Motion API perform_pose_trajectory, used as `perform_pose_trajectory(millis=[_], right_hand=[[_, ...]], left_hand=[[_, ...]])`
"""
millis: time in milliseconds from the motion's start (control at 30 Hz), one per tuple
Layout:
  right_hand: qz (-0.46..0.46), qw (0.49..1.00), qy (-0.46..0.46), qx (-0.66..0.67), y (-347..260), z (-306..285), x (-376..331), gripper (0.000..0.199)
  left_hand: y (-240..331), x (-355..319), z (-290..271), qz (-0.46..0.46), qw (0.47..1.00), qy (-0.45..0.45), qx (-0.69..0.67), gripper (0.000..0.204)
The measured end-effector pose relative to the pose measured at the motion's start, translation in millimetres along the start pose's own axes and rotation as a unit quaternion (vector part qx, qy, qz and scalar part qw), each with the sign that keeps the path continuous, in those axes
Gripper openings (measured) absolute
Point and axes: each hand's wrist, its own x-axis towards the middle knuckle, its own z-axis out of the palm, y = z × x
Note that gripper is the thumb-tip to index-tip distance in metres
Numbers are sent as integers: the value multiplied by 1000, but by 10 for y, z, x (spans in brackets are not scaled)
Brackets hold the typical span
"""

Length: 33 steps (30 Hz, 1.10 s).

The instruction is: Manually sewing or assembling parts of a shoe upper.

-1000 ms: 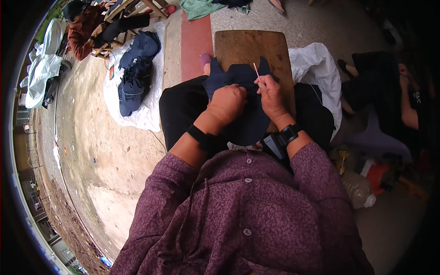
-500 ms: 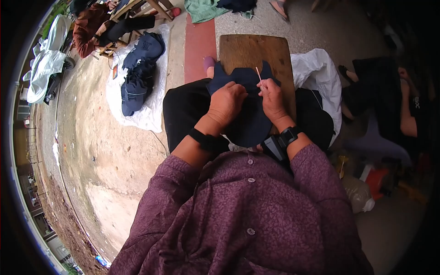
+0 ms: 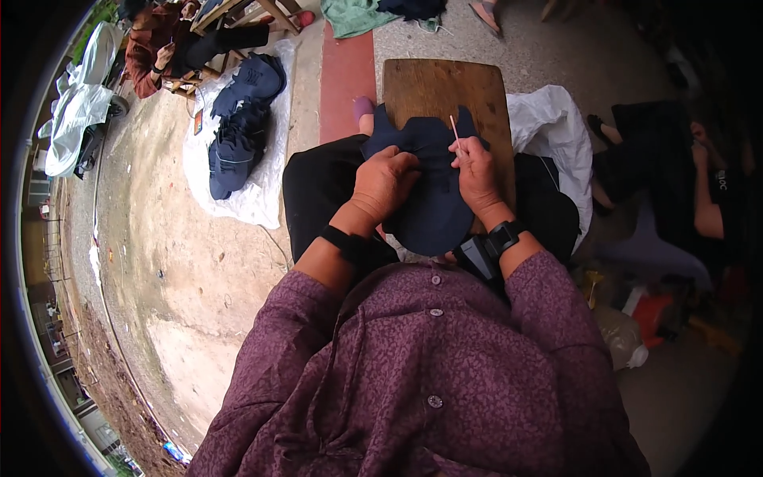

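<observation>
A flat navy fabric piece (image 3: 433,219), with two prongs at its far end and a rounded near end, lies on a brown wooden board (image 3: 445,83) over my lap. My left hand (image 3: 384,183) is curled closed on the left part of the fabric, its fingertips partly hidden. On the right side of the fabric, my right hand (image 3: 477,171) pinches a thin pale pink stick (image 3: 455,127) that points up and away. The stick's lower end is hidden in the fingers. A small row of dark marks shows on the fabric between my hands.
Navy pieces (image 3: 238,131) are heaped on a white plastic sheet (image 3: 258,195) at the left. White cloth (image 3: 548,115) lies beside the board at the right. A person (image 3: 159,52) sits at the far left; another person's legs (image 3: 648,155) are at the right. Green cloth (image 3: 350,17) lies ahead.
My left hand has drawn back to the left, away from the middle of the fabric, uncovering the dark marks. My right hand, still pinching the stick, has shifted slightly right.
</observation>
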Motion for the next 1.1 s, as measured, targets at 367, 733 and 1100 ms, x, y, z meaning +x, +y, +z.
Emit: perform_pose_trajectory(millis=[367, 733, 1100], right_hand=[[-41, 997, 38, -47, 64, 6, 3, 9], [-8, 968, 35, -248, -85, 252, -63, 8], [116, 983, 89, -111, -273, 204, 203, 5]], left_hand=[[-294, -86, 175, 61, 982, 123, -133, 29], [59, -130, 236, 7, 990, 117, 73, 30], [-73, -146, -20, -26, 976, 195, 95, 43]])
